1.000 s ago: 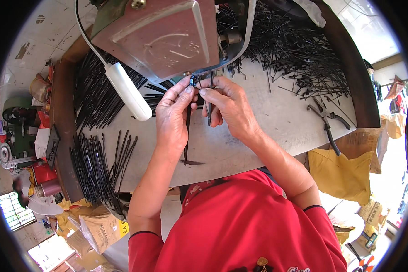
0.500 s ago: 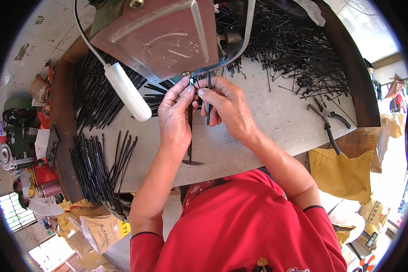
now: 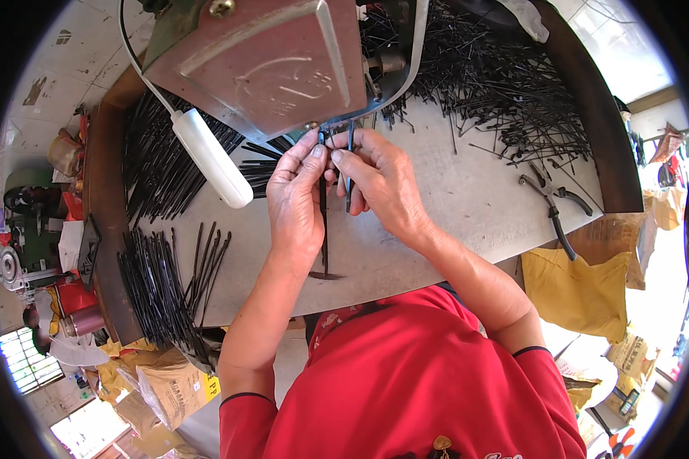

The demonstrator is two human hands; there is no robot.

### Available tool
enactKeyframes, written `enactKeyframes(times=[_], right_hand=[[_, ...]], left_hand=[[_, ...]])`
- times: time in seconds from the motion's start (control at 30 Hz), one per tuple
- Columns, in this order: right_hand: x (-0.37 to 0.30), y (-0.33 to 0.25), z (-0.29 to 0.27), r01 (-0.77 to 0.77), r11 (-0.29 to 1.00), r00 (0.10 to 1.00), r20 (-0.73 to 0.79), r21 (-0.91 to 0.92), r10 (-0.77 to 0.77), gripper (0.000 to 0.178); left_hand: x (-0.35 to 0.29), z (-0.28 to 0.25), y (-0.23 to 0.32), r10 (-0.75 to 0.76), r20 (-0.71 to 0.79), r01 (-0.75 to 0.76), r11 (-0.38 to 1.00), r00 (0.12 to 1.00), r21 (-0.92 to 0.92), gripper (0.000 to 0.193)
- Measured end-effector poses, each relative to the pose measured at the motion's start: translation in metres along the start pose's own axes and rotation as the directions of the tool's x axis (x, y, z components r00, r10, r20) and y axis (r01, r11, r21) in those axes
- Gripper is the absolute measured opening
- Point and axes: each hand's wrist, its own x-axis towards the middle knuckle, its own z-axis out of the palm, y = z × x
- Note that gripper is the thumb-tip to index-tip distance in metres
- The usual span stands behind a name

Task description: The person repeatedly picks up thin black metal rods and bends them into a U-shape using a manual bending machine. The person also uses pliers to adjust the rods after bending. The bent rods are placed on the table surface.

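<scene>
My left hand (image 3: 298, 203) is closed, thumb and fingers pinching a long thin black strip (image 3: 324, 237) whose lower part runs down toward the table's front edge. Its upper end is close beneath the maroon machine head (image 3: 268, 76). Beside it, my right hand (image 3: 386, 180) is closed too, with a second black strip (image 3: 349, 197) standing between its fingers. The two hands almost meet, fingertips just under the machine's lower edge. What lies between the fingertips is too small to make out.
A white lamp (image 3: 213, 159) hangs left of my hands. Bundled black strips (image 3: 157, 283) lie at the left; loose thin black pieces (image 3: 505, 92) heap up at the back right. Pliers (image 3: 553, 203) rest near the right edge of the metal table (image 3: 467, 206). A yellow bag (image 3: 578, 294) hangs below.
Both hands keep nearly the same place and grip. The strip in my right hand has tilted slightly. The machine and lamp appear shifted a little to the left.
</scene>
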Motion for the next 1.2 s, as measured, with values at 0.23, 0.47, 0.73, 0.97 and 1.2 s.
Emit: enactKeyframes(times=[0.23, 0.47, 0.73, 0.97, 1.2], right_hand=[[0.006, 0.005, 0.000, -0.011, 1.000, 1.000, -0.027, -0.005, 0.010, 0.019], [0.006, 0.007, 0.002, 0.062, 0.987, 0.997, -0.028, -0.150, -0.067, 0.015], [0.026, -0.020, -0.025, -0.182, 0.958, 0.963, 0.154, -0.220, 0.219, 0.019], [0.024, -0.003, -0.024, -0.268, 0.961, 0.946, 0.207, 0.067, 0.249, 0.019], [0.023, -0.003, -0.025, -0.267, 0.962, 0.949, 0.190, 0.051, 0.253, 0.018]], left_hand=[[0.000, 0.001, 0.003, -0.014, 0.027, 0.014, 1.000, 1.000, -0.004, 0.033], [-0.004, 0.004, 0.002, 0.029, 0.011, -0.030, 1.000, 1.000, 0.010, 0.030], [0.002, -0.004, 0.022, -0.132, 0.017, 0.124, 0.960, 0.991, 0.250, 0.027], [0.007, -0.007, 0.033, -0.201, 0.043, 0.176, 0.928, 0.979, 0.328, 0.029], [0.006, -0.006, 0.031, -0.196, 0.016, 0.182, 0.933, 0.980, 0.312, 0.029]])
